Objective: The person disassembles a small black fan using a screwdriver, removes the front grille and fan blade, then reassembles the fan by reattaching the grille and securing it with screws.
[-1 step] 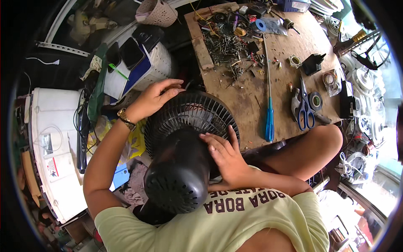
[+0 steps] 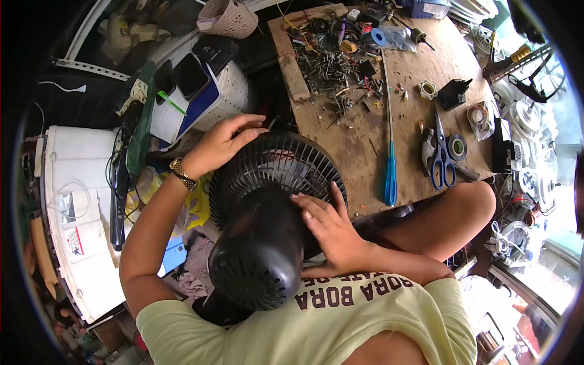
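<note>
- Left arm: extended from the near left and bent at the elbow; the left hand (image 2: 226, 147) reaches the far left rim of the grille, its fingers close together and pointing right; whether they pinch the rim cannot be told.
- Right arm: folded across the light-green shirt (image 2: 365, 316); the right hand (image 2: 337, 237) lies with its back showing and its fingers spread, the fingertips at the right side of the motor housing and one finger extended toward the grille.
- Black fan (image 2: 255, 243): between the hands, in front of the torso; the rounded, slotted motor housing (image 2: 252, 274) is nearest the person, the ribbed grille (image 2: 249, 167) on the far side.
- Table (image 2: 359, 164): to the far right of the fan; it carries a blue-handled screwdriver (image 2: 390, 179), blue-handled scissors (image 2: 448, 174) farther right, and a heap of small metal parts (image 2: 325, 70) beyond.
</note>
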The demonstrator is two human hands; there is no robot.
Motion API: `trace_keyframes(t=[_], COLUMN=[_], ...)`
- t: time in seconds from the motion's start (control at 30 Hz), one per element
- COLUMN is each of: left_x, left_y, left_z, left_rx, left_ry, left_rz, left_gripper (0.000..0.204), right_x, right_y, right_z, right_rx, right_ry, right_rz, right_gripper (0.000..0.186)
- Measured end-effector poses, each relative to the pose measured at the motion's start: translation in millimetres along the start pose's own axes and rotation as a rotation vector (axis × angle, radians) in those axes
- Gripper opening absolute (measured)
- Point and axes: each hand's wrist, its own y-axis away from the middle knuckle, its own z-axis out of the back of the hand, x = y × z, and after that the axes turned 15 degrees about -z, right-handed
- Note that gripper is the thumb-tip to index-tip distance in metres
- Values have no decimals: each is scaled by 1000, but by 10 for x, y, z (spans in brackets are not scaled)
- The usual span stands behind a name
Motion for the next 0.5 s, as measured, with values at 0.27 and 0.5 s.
trace_keyframes(t=[0.27, 0.5], left_x=[-428, -469], left_y=[184, 214], left_z=[-75, -185], left_rx=[-10, 106], left_ry=[-339, -297], left_rz=[-387, -281], left_gripper=[33, 36], right_x=[-392, -1262], right_y=[-363, -1180], right_z=[794, 1225], right_rx=[-91, -380], right_ry=[80, 242], right_rz=[-117, -436], right_gripper=[67, 21])
